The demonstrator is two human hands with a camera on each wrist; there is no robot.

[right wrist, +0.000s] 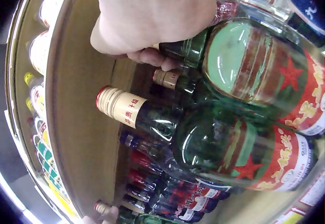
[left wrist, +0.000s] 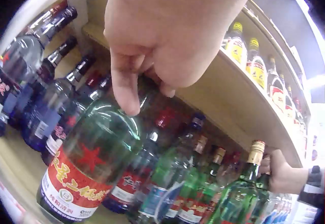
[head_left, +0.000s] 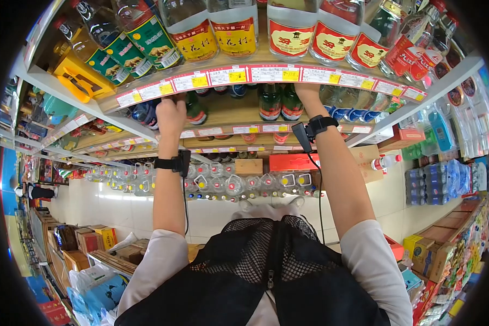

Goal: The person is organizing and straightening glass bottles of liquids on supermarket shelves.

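On the shelf below the top one, my left hand (head_left: pixel 170 117) grips a green glass liquor bottle (left wrist: pixel 96 153) by its neck. This bottle has a red label and a red star, and it leans in the left wrist view; the fingers hide its cap. Farther right on the same shelf, my right hand (right wrist: pixel 152 16) holds another green liquor bottle (right wrist: pixel 244 66) of that kind by the neck. A matching green bottle (right wrist: pixel 223 148) with a cream cap stands right beside it. In the head view, the upper shelf's edge covers the right fingers.
The upper shelf's price-tag strip (head_left: pixel 244 75) runs just above both hands, under a row of large bottles (head_left: pixel 231 32). Blue bottles (left wrist: pixel 48 112) stand left of the left hand's bottle. Clear jugs (head_left: pixel 234 185) line the floor below, and a cord (head_left: pixel 321 201) hangs from the right wrist camera.
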